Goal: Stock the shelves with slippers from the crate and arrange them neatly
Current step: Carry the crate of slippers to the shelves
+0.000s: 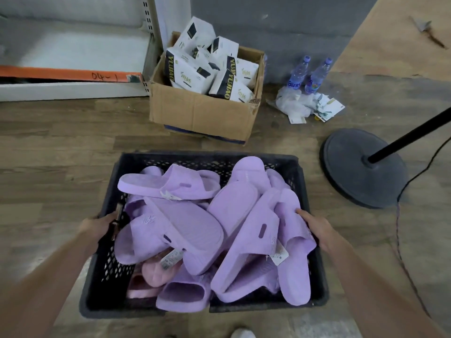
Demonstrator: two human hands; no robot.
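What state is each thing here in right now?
Crate, full, gripped at both side rims.
Slippers, jumbled in the crate, tags on.
Left hand, grips the left rim.
Right hand, grips the right rim, fingers touching a slipper.
Box, open, stuffed with white packs.
Bottles, upright, capped.

Crate [207, 159] between the two hands: left hand [97, 225] holds its left rim, right hand [317, 228] its right rim, with slippers [219, 215] heaped inside. Beyond both hands, a cardboard box [195, 113] containing packets [202, 67]. Beyond the left hand, a shelf [73, 52]. Beyond the right hand, bottles [307, 74]; nearer to it, a stand base [353, 167].
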